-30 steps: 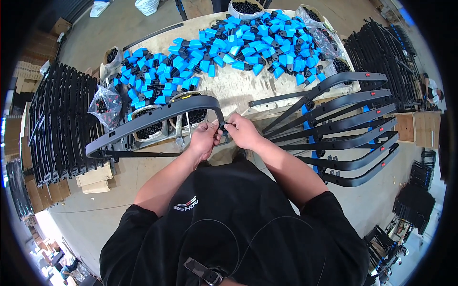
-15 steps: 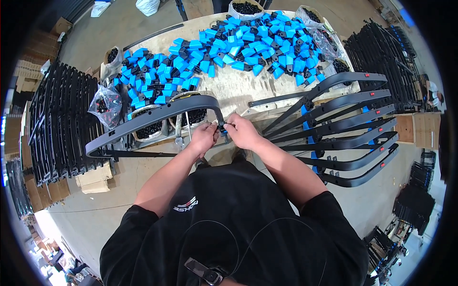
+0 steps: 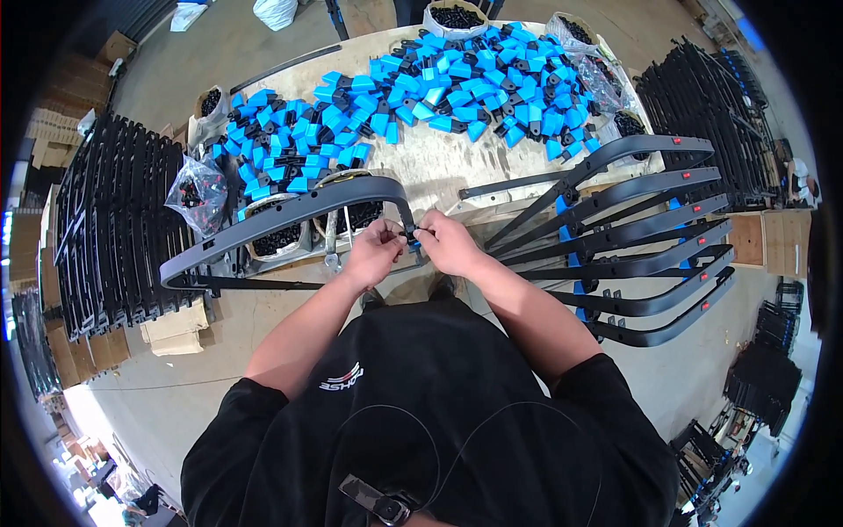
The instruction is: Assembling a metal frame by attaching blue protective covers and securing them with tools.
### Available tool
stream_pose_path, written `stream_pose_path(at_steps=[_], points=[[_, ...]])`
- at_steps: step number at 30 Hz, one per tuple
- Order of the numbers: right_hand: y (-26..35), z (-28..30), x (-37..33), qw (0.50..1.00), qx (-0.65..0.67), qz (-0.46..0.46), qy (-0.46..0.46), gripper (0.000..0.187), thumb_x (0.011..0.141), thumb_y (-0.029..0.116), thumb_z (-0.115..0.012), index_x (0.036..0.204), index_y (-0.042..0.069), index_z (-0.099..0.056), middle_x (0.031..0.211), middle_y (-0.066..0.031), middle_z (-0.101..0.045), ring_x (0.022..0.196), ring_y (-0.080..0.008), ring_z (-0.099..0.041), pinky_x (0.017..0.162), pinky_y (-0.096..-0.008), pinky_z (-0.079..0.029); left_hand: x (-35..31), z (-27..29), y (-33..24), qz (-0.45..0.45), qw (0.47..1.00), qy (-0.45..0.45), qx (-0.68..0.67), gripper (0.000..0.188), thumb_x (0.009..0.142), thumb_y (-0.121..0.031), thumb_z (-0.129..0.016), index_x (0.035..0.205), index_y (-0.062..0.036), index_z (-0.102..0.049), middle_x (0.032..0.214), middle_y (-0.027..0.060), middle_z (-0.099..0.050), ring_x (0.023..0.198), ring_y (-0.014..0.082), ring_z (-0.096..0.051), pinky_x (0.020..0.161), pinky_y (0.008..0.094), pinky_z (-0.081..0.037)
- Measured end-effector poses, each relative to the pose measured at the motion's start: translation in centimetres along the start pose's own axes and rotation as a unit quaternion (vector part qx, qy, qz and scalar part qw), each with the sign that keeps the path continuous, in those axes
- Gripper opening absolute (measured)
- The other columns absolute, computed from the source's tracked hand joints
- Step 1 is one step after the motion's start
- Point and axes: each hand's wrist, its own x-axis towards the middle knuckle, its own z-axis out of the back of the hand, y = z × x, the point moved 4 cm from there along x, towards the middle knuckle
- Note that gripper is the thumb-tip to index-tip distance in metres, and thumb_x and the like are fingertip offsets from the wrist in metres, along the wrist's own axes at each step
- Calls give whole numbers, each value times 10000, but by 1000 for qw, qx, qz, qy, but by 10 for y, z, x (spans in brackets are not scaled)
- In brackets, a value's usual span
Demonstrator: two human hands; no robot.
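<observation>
A long curved black metal frame [image 3: 294, 205] lies in front of me, its bent end coming down between my hands. My right hand [image 3: 448, 244] is closed around a dark joint at that end, thumb and fingertips pinching it. A bit of blue shows just below the joint. On its other side my left hand [image 3: 374, 255] has its fingers curled and pressed together near the joint; anything between them is too small to make out. Just left of that hand hangs a metal wrench [image 3: 332, 261], close to the table's front edge.
Blue-and-black plastic parts [image 3: 457, 83] are heaped on the wooden table [image 3: 430, 167]. Sacks of small black parts [image 3: 455, 18] stand around its edge. Several finished-looking black frames [image 3: 645, 224] are stacked at right. Black frames [image 3: 123, 224] stand in a rack at left.
My left hand's fingers have lifted and shifted slightly around the joint. My right hand stays at the frame end, and the frame has hardly moved.
</observation>
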Motion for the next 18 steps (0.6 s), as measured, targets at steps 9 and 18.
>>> stream_pose_path(at_steps=[9,18], points=[[-5,-3,2,1000,11,2,-4,180,943,151,-665,930,4,-563,758,-160,-619,701,-257,-607,670,-391,-488,-4,8,-5,-186,974,-34,-123,47,925,-7,-644,895,-29,-616,876,29,-637,778,123,-604,704,287,-497],[6,2,1,999,-13,-28,28,220,949,208,-638,967,-7,-592,847,-235,-670,855,-421,-661,750,-486,-504,6,-3,12,20,996,-52,-65,350,1067,-365,-489,960,-47,-591,657,42,-537,579,155,-544,530,305,-447]])
